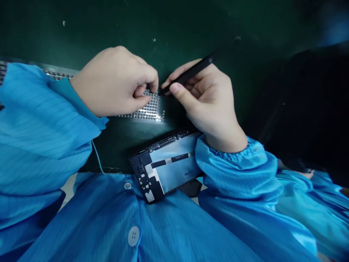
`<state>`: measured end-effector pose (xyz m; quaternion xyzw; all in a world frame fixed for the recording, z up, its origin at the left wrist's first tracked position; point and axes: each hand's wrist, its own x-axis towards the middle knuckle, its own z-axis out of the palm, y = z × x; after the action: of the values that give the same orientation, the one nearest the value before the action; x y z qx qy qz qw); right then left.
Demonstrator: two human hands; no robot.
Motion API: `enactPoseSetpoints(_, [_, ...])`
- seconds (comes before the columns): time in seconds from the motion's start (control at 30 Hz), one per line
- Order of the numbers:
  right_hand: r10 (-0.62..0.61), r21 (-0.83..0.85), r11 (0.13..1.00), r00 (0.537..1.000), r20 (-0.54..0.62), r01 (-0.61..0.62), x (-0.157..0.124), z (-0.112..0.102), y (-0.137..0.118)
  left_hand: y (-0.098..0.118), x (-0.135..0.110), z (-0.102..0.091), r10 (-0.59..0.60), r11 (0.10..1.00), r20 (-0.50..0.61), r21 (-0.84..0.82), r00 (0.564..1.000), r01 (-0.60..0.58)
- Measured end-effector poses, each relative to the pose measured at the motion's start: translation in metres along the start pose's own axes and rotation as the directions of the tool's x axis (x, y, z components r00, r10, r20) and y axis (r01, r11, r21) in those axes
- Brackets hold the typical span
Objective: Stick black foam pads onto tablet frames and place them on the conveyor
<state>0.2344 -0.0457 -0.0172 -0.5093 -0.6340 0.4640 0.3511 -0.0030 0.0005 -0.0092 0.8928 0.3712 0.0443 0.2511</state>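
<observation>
A clear sheet of small square pads [150,109], set out in rows, lies on the dark green table. My left hand [117,82] is over it, with thumb and forefinger curled together at the upper right part of the sheet. Between the thumb and fingers of my right hand [209,98] are slim black tweezers [191,71], slanting down to the left. Their tip meets the edge of the pad rows, close beside my left fingertips. An opened phone body [174,163] sits tilted at the table's near edge, with its inner side up and its right end behind my right sleeve.
Another strip of pads [58,74] shows beyond my left sleeve. White specks [64,23] dot the green table [185,29]. A thin blue cord [97,156] hangs by my left cuff. On the right are a dark shape [300,102] and another person's blue sleeve [311,203].
</observation>
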Motion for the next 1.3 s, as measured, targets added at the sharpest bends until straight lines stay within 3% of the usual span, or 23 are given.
enactPoseSetpoints(0.1, [0.019,-0.008,1.0,1.0,0.018,-0.019,0.006,-0.004,0.001,-0.006,-0.002,0.003,0.054,0.998,-0.032,-0.023,0.998,-0.055])
enactPoseSetpoints(0.17, [0.022,0.086,0.996,1.0,0.01,-0.023,-0.002,-0.004,-0.003,-0.009,-0.003,0.004,0.064,0.997,-0.043,-0.051,0.997,-0.066])
enactPoseSetpoints(0.27, [0.039,0.178,0.984,0.984,-0.174,-0.008,-0.043,0.009,-0.018,-0.009,-0.004,0.005,0.045,0.997,-0.051,-0.066,0.998,-0.049])
enactPoseSetpoints(0.37, [0.003,0.055,0.998,0.905,-0.426,0.023,-0.1,0.037,-0.03,-0.007,-0.005,0.005,0.039,0.997,-0.069,-0.064,0.997,-0.044])
enactPoseSetpoints(0.43, [-0.071,-0.035,0.997,0.886,-0.458,0.062,-0.128,0.055,-0.03,-0.006,-0.006,0.004,0.035,0.998,-0.075,-0.058,0.997,-0.039])
enactPoseSetpoints(0.53, [-0.167,-0.115,0.985,0.884,-0.436,0.129,-0.142,0.07,-0.022,-0.004,-0.007,0.004,0.023,0.998,-0.069,-0.049,0.997,-0.026])
enactPoseSetpoints(0.67, [-0.215,-0.183,0.972,0.88,-0.423,0.149,-0.137,0.072,-0.016,-0.003,-0.008,0.004,0.027,0.999,-0.078,-0.031,0.997,-0.029])
enactPoseSetpoints(0.9, [-0.227,-0.329,0.935,0.933,-0.28,0.128,-0.132,0.055,-0.034,-0.004,-0.006,0.001,0.016,0.999,-0.068,-0.029,0.998,-0.018])
enactPoseSetpoints(1.0, [-0.183,-0.287,0.951,0.955,-0.233,0.113,-0.093,0.031,-0.033,-0.004,-0.005,0.0,0.019,1.0,-0.056,-0.022,0.998,-0.021])
enactPoseSetpoints(1.17, [-0.111,-0.185,0.977,0.994,-0.01,0.107,-0.015,-0.002,-0.004,-0.005,-0.005,0.001,0.033,0.999,-0.052,-0.009,0.998,-0.034])
enactPoseSetpoints(1.3, [-0.078,-0.129,0.988,0.996,0.033,0.082,-0.005,-0.002,0.007,-0.006,-0.005,0.002,0.028,0.999,-0.038,-0.029,0.999,-0.029])
